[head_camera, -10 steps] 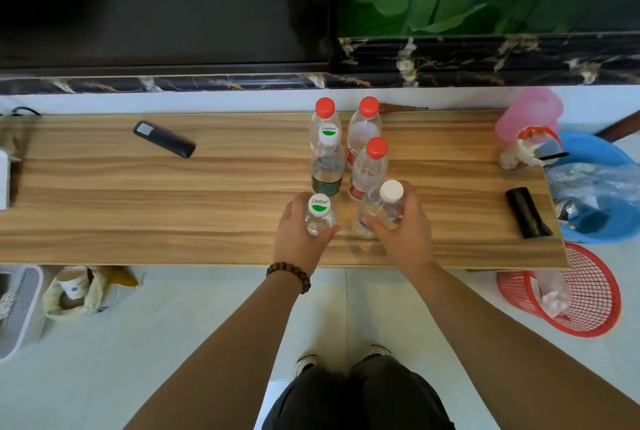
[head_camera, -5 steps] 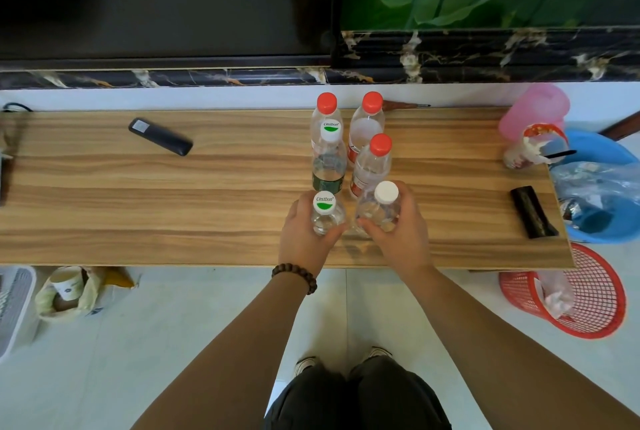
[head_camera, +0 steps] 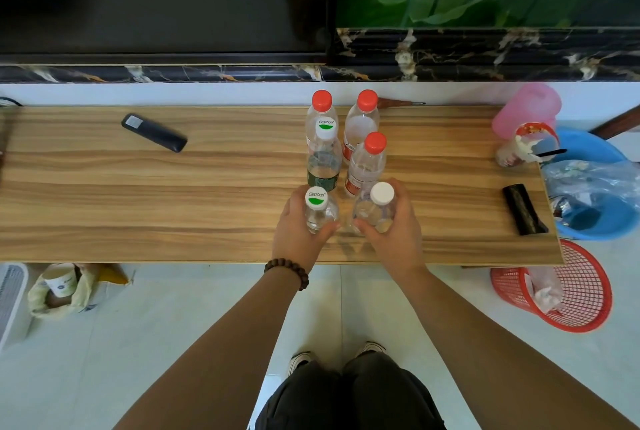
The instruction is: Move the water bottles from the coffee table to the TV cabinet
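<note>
Several clear water bottles stand in a cluster on the wooden cabinet top [head_camera: 138,208]. My left hand [head_camera: 296,232] grips a bottle with a green-and-white cap [head_camera: 317,209]. My right hand [head_camera: 393,232] grips a bottle with a plain white cap [head_camera: 377,209]. Both held bottles stand upright at the front of the cluster. Behind them are a green-label bottle [head_camera: 323,159] and three red-capped bottles [head_camera: 367,163], [head_camera: 362,121], [head_camera: 321,107].
A black remote [head_camera: 154,132] lies to the left. At the right end are a pink jug [head_camera: 526,111], a cup [head_camera: 519,149] and a black roll [head_camera: 523,209]. A blue basin [head_camera: 595,194] and red basket [head_camera: 568,291] stand on the floor right; a bag [head_camera: 62,287] lies left.
Both hands have stayed wrapped round the two front bottles. The view has shifted slightly; the bottles sit a little closer to the cluster behind.
</note>
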Demonstrator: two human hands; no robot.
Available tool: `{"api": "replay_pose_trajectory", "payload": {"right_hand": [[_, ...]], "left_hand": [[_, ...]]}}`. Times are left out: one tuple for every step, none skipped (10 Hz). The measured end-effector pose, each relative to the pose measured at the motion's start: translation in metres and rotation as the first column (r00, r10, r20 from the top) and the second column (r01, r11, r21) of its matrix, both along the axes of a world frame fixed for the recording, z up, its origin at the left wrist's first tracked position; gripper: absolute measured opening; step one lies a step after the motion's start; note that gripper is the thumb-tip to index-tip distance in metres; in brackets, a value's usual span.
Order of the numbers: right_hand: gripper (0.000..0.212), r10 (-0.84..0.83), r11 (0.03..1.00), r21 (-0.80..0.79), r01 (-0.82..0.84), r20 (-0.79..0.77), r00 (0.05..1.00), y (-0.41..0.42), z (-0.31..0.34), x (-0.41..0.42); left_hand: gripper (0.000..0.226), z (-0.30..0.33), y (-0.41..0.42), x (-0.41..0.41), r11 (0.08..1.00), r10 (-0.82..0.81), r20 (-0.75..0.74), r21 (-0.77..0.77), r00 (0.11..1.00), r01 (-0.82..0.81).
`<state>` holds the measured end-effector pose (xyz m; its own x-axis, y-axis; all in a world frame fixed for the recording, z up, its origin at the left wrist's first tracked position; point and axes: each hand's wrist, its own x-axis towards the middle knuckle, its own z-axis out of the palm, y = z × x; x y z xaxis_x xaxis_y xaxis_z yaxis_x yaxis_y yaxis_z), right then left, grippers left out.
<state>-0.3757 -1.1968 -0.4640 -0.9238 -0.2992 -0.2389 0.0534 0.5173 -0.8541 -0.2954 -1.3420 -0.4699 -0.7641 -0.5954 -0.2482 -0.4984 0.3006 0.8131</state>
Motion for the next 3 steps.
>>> {"api": "replay_pose_trajectory", "payload": {"right_hand": [[0.101, 0.009, 1.0, 0.013, -0.009, 0.035, 0.999, 0.0, 0.005, 0.001], [0.109, 0.013, 1.0, 0.027, -0.015, 0.051, 0.999, 0.002, 0.012, 0.001], [0.114, 0.018, 0.997, 0.073, -0.021, 0.041, 0.999, 0.006, 0.028, 0.004]], "left_hand": [[0.1, 0.004, -0.002, 0.0, 1.0, -0.011, 0.066, 0.023, 0.998, 0.01], [0.114, 0.011, -0.001, 0.003, 0.999, -0.019, 0.082, 0.032, 0.996, 0.016], [0.118, 0.032, 0.003, 0.007, 0.999, -0.041, 0.101, 0.025, 0.994, 0.038]]}}
